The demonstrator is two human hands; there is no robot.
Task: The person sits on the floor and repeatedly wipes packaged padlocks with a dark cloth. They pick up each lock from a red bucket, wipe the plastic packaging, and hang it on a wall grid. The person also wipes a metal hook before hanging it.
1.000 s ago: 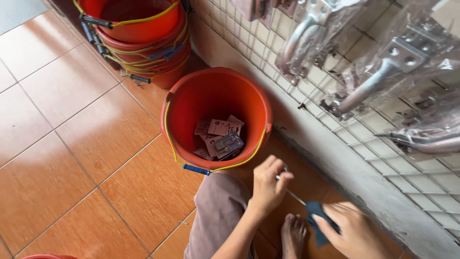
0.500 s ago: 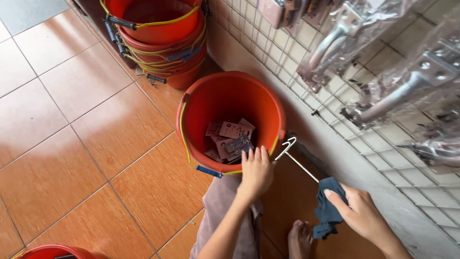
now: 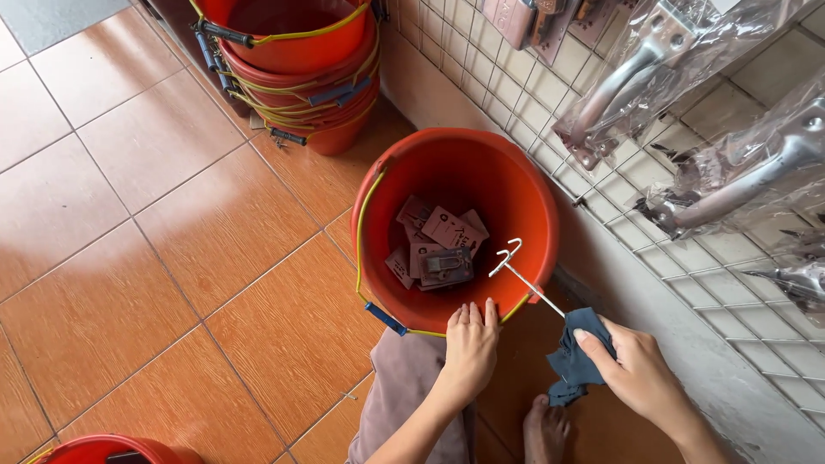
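Observation:
An orange bucket (image 3: 516,185) stands on the tiled floor with several small packaged items (image 3: 436,245) in its bottom. My left hand (image 3: 469,342) rests on the bucket's near rim, fingers together and flat. My right hand (image 3: 632,368) holds a dark blue cloth (image 3: 574,361) wrapped around the lower end of a white metal hook (image 3: 518,268). The hook's bent tip points up over the bucket's rim.
A stack of orange buckets (image 3: 292,60) with yellow handles stands behind. A white wire grid (image 3: 533,94) on the wall at right carries bagged metal handles (image 3: 636,77). My knee (image 3: 404,391) and bare foot (image 3: 543,430) are below. Another bucket's rim (image 3: 103,448) shows at bottom left.
My left hand has moved from near the hook down onto the bucket's rim. My right hand with the cloth and hook rose slightly. The view shifted, bringing the bucket closer.

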